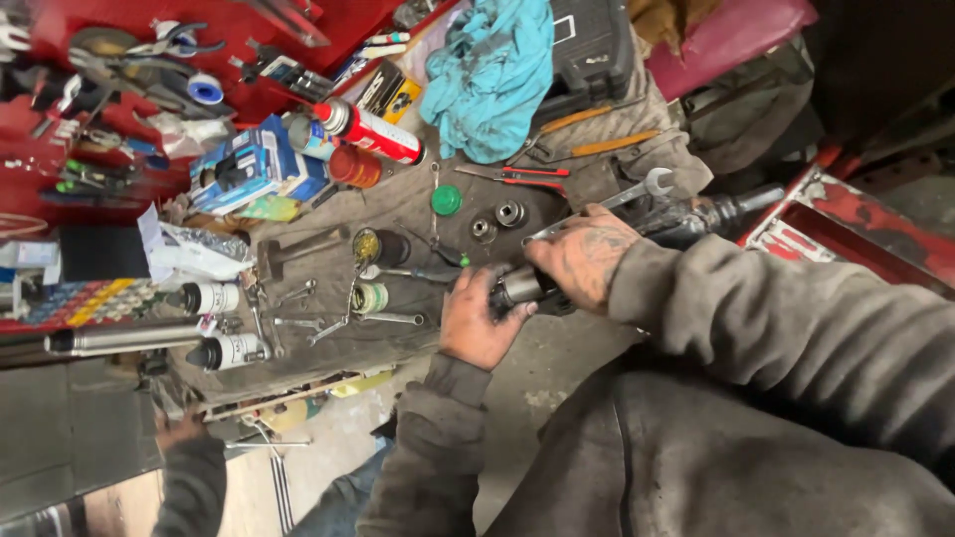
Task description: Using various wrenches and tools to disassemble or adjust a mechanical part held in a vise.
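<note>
My left hand and my right hand both grip a dark metal shaft over a cluttered workbench. The left hand wraps the shaft's shiny cylindrical end. The right hand, tattooed and in a grey sleeve, holds it just behind. The shaft runs up and to the right towards a ribbed dark end. A combination wrench lies just above the right hand.
On the bench lie two sockets, a green cap, red-handled pliers, a hammer, a red spray can, a teal rag and a black tool case. Another person's hand rests at the lower left.
</note>
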